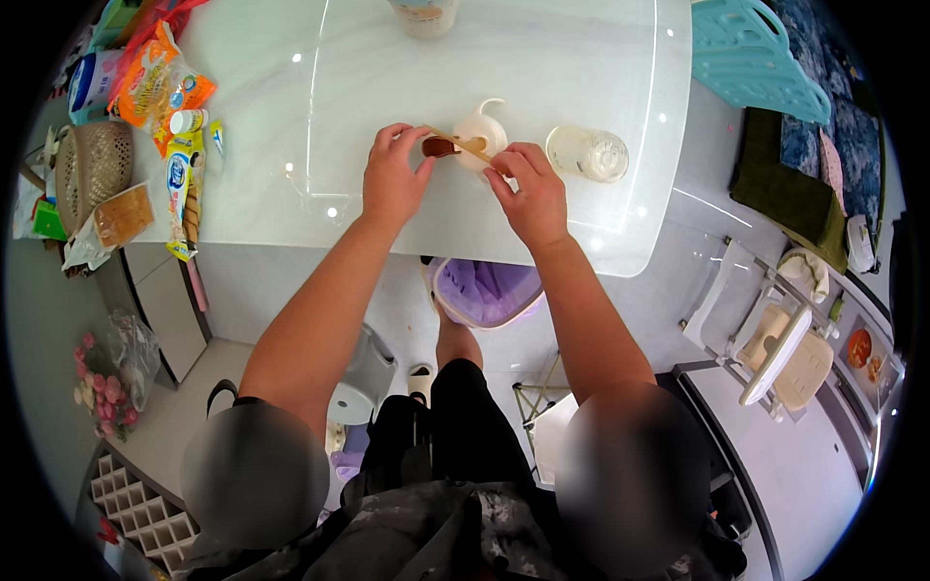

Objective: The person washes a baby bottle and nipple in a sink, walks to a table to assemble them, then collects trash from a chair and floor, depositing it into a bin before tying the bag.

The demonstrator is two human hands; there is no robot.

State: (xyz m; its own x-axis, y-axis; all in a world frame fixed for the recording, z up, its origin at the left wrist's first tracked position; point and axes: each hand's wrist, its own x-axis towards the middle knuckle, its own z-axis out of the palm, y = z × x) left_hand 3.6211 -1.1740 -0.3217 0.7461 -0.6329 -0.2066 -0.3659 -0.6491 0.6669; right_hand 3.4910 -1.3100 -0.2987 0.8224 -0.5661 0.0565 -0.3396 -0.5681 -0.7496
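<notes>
My left hand grips one end of a thin light wooden stick or spoon, close to a small dark brown object. My right hand pinches the other end. Beneath the stick stands a cream-coloured cup with a curved handle; its contents cannot be made out. To the right of my right hand, a clear glass jar lies on or leans over the white marbled table. A pale tub is at the table's far edge of view.
Snack packets, a small white bottle and a woven basket crowd the table's left end. A lined waste bin stands below the near edge. A turquoise plastic chair is at the right.
</notes>
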